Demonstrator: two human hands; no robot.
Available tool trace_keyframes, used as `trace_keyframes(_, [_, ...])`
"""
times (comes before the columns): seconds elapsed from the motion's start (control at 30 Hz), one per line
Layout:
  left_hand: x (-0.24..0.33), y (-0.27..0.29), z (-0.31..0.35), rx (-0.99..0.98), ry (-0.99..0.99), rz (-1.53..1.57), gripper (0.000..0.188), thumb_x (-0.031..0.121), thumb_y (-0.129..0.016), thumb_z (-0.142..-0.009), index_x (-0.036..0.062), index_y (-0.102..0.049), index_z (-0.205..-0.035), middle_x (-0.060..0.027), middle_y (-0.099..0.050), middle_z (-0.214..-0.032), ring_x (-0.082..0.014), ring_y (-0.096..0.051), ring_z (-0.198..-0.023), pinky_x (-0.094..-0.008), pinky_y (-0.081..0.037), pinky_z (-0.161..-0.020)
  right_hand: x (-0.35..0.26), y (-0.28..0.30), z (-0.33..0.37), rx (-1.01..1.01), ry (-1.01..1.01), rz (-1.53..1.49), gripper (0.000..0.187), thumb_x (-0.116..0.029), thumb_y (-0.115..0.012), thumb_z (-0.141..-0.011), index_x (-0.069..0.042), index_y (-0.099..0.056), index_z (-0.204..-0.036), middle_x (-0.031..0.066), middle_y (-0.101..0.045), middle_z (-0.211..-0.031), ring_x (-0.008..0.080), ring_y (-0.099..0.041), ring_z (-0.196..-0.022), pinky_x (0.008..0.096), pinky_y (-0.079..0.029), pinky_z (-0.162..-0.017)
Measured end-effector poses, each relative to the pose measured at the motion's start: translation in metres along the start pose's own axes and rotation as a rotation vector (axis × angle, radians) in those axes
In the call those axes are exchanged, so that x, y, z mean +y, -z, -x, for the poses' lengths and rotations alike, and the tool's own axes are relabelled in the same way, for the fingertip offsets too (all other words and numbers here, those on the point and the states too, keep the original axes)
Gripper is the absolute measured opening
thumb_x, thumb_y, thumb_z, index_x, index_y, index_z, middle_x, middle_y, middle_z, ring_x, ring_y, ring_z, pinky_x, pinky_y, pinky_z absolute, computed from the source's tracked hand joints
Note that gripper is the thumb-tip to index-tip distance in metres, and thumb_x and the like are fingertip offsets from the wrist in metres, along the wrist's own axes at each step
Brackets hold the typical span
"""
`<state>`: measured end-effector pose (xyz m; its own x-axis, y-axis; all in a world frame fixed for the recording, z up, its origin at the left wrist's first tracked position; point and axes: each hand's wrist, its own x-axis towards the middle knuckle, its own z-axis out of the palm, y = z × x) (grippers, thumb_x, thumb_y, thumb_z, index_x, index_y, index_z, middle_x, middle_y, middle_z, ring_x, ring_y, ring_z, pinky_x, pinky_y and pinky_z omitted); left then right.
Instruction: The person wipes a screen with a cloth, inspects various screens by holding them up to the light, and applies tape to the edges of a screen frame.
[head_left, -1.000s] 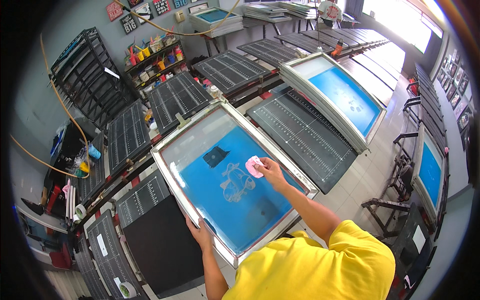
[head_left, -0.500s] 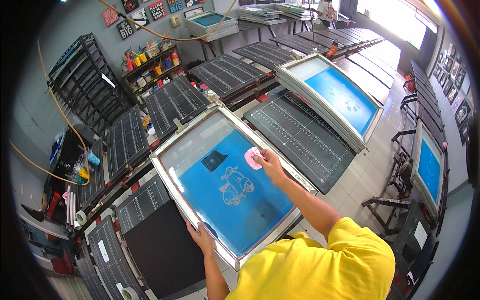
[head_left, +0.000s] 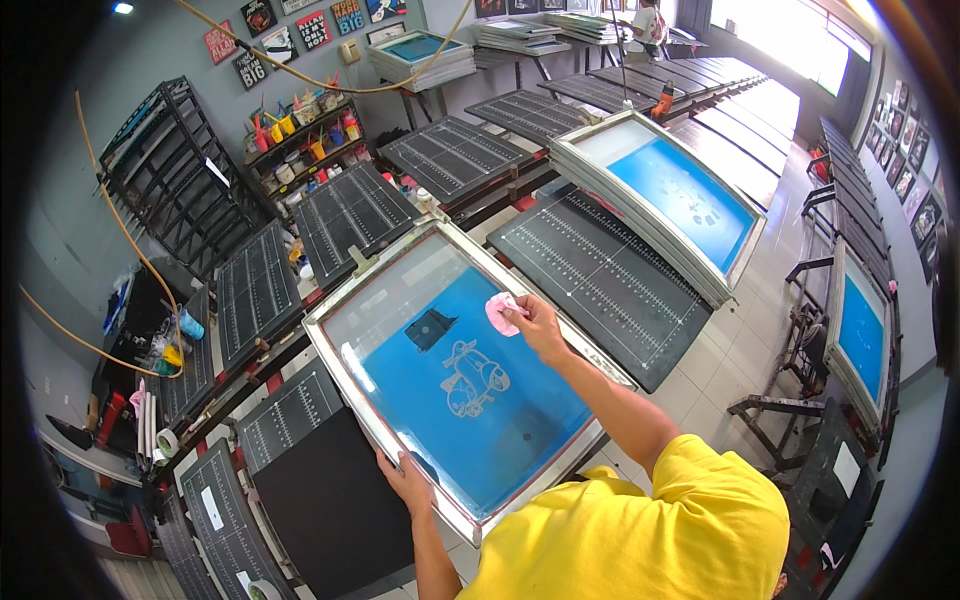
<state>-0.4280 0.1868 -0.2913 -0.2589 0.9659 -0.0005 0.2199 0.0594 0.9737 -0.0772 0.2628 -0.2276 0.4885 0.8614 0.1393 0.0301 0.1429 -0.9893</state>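
Note:
A screen-printing frame point(head_left: 588, 432) lies tilted in front of me, its mesh coated blue with a pale scooter design point(head_left: 472, 380) in the middle. Above the design is a dark, rough-edged patch point(head_left: 430, 328). My right hand point(head_left: 538, 328) pinches a crumpled pink cloth point(head_left: 499, 312) over the upper right of the blue area; whether it presses on the mesh is hard to tell. At the frame's lower left side, my left hand point(head_left: 408, 484) grips the edge, its fingertips over the rim.
A stack of screen frames point(head_left: 735, 275) rests to the right, beside a black printing board point(head_left: 610, 285). More boards run along the left and back. A shelf of ink tubs point(head_left: 310, 140) stands at the far left. A hose point(head_left: 128, 235) hangs there. Another person point(head_left: 648, 28) is far off.
My right hand has shifted the pink cloth slightly up and left over the screen. The whole view has tilted a little; my left hand keeps its place on the frame.

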Motion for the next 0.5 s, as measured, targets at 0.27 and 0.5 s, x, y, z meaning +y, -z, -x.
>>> trace_keyframes(0.27, [0.004, 0.000, 0.001, -0.042, 0.047, 0.059, 0.055, 0.016, -0.049, -0.099, -0.0061, -0.028, -0.145, -0.0233, -0.038, -0.145, -0.0304, -0.042, -0.130, -0.0356, -0.035, -0.107, 0.027, 0.000, -0.012, 0.067, 0.117, 0.110, 0.017, -0.011, -0.075, -0.083, -0.001, -0.064, -0.091, -0.0020, -0.059, -0.076, 0.0047, -0.050, -0.069, 0.0239, -0.041, -0.060])
trace_keyframes(0.5, [-0.017, 0.002, -0.005, -0.011, -0.024, -0.062, 0.059, 0.019, -0.052, -0.097, -0.0086, -0.030, -0.144, -0.0280, -0.039, -0.145, -0.0367, -0.042, -0.132, -0.0379, -0.031, -0.110, 0.014, -0.011, -0.028, 0.072, 0.032, 0.358, 0.029, -0.023, -0.077, -0.080, 0.000, -0.065, -0.094, 0.0097, -0.066, -0.082, 0.0171, -0.061, -0.077, 0.0322, -0.048, -0.070])
